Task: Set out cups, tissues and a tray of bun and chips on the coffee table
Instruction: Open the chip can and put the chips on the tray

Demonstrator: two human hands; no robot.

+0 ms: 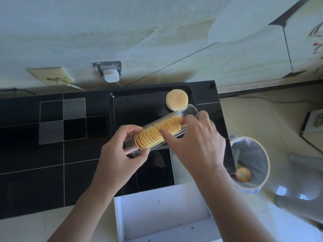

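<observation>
A black tray [139, 95] lies on the glossy black coffee table [52, 154], near the wall. A round pale bun [176, 100] sits in the tray's far right corner. Above the tray I hold a clear plastic sleeve [187, 110] with a stacked row of yellow chips [153, 135] lying on its side. My left hand [120, 154] grips the sleeve's near left end. My right hand [197, 142] holds the sleeve's right part, its thumb touching the chips. No cups or tissues are in view.
An open white drawer or box [166, 212] sits at the table's near edge. A lined waste bin [250, 163] with an orange round thing inside stands right of the table. Wall sockets with a plugged charger [111, 75] are behind the table. A grey object [300, 189] lies at right.
</observation>
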